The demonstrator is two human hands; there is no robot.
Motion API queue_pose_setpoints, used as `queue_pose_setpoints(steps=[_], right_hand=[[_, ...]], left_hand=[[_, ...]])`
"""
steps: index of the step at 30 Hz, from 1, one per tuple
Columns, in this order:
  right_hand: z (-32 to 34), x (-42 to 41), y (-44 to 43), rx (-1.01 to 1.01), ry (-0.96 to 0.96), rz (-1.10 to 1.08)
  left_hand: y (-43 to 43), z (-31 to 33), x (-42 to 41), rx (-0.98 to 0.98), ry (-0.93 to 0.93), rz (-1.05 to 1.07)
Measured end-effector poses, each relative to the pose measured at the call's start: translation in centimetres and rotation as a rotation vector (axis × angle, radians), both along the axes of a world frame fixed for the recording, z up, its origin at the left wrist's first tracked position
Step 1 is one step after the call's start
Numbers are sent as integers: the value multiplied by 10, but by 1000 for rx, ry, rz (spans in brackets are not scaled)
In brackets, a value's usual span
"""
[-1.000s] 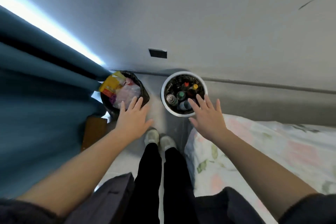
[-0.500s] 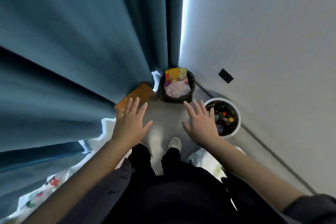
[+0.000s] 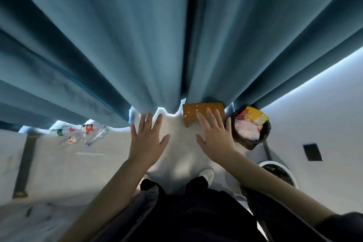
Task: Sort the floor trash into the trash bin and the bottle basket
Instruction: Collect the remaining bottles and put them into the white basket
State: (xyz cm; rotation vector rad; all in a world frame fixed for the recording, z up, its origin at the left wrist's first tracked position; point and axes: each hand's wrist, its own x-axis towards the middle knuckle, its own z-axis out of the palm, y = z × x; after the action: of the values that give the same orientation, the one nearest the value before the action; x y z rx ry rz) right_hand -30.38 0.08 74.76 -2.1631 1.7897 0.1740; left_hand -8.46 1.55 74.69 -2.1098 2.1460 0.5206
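This looks like the search for the next piece: left hand (image 3: 147, 143) and right hand (image 3: 216, 137) each have the grip apart, fingers spread, holding nothing. The stuffed trash bin (image 3: 249, 143) and bottle basket (image 3: 273, 163) stand at right. Plastic bottles (image 3: 86, 131) lie on the floor (image 3: 78, 163) at left, by the curtain (image 3: 157, 45). Next probably calls for stepping over and stooping for 1.

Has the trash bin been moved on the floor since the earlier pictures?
No. The trash bin still stands between the brown board and the bottle basket, near the wall plate; only the camera has turned left.
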Motion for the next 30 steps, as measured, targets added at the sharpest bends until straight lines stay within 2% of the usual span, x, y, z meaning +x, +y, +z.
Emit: queue_pose_setpoints(steps=[7, 12, 19, 30], right_hand=[[11, 158, -2, -11, -18, 90], [20, 259, -1, -26, -3, 233], [20, 349, -1, -28, 50, 453], [-14, 473, -22, 96, 59, 705]], left_hand=[[27, 9, 148, -73, -32, 167], [55, 15, 241, -92, 35, 351], [96, 11, 307, -120, 75, 585], [125, -9, 397, 29, 50, 817]])
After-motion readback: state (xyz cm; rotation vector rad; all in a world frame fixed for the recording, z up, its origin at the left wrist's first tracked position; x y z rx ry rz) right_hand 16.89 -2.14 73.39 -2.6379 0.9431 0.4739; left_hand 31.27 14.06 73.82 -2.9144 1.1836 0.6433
